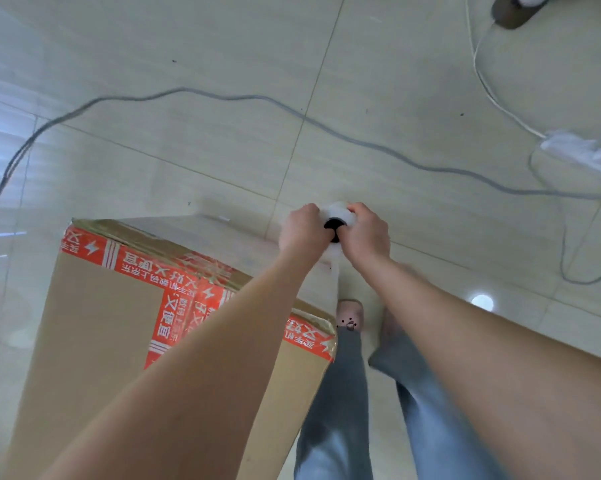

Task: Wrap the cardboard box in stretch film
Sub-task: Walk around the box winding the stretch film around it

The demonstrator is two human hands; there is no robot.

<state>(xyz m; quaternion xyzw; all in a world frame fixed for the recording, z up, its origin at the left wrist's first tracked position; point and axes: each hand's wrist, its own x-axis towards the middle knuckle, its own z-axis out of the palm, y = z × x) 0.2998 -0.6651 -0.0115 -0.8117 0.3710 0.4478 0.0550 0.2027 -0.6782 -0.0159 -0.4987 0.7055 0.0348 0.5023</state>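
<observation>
both hands grip the stretch film roll [337, 216] out in front of the person, a little right of centre in the view: the left hand [302, 228] wraps around its 9 o'clock side and the right hand [366, 233] around its 3 o'clock side, fingers curled tight so only the white rim and the dark core hole show between them. the roll stands upright, seen end-on from above. a sheet of clear film [229, 237] runs from the roll toward 9 o'clock, stretched along the far side of the cardboard box [112, 317], hazy and pale against the tiles. the box sits at about 8 o'clock from the hands, tall, filling the lower left of the view, its top sealed with red printed tape [174, 306] crossing in a t shape. the left forearm passes over the box's near corner. at 6 o'clock from the roll the person's legs in grey-blue trousers [340, 393] and one slipper [350, 315] stand just beside the box on the tiled floor [413, 81]. a grey cable [257, 97] snakes across the floor at 12 o'clock, well apart from the box, and a white cord [493, 95] runs down at 2 o'clock to a white bundle [583, 152] at the right edge.
</observation>
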